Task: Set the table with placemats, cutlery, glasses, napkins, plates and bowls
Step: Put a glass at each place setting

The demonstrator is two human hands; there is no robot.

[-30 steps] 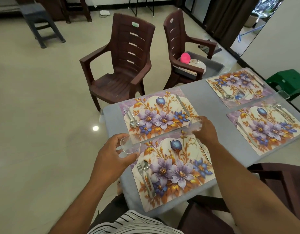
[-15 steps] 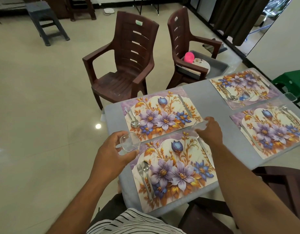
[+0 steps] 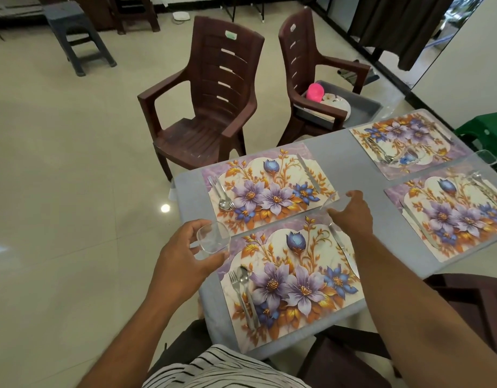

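Left hand: the left hand point(image 3: 183, 261) has its fingers and thumb curled round a clear glass point(image 3: 213, 237), carried just over the near-left corner of the nearest placemat point(image 3: 290, 278), at the tabletop's left edge.
Right hand: the right hand point(image 3: 353, 215) reaches forward with its fingers wrapped round a second clear glass point(image 3: 331, 201), which sits where the nearest placemat meets the far-left placemat point(image 3: 265, 191); whether its base touches the tabletop I cannot tell.
Tabletop: a grey tabletop point(image 3: 345, 166) carries four flowered placemats, two on the left and two on the right.
Nearest setting: a fork and spoon point(image 3: 244, 295) lie side by side on the left part of the nearest placemat, a knife point(image 3: 344, 252) along its right part.
Far-left setting: fork and spoon on the left side, knife on the right side.
Right-hand settings: the near-right placemat point(image 3: 451, 211) has cutlery on it and a glass point(image 3: 486, 157) at its far corner; the far-right placemat point(image 3: 406, 144) has cutlery and a glass point(image 3: 413, 155) standing on it.
Chairs: two brown plastic chairs stand beyond the tabletop; the left chair point(image 3: 208, 107) is bare.
Tray: a grey tray point(image 3: 362, 107) rests on the right chair point(image 3: 311, 79), with a plate point(image 3: 335, 103) and a pink item point(image 3: 315, 91) in it.
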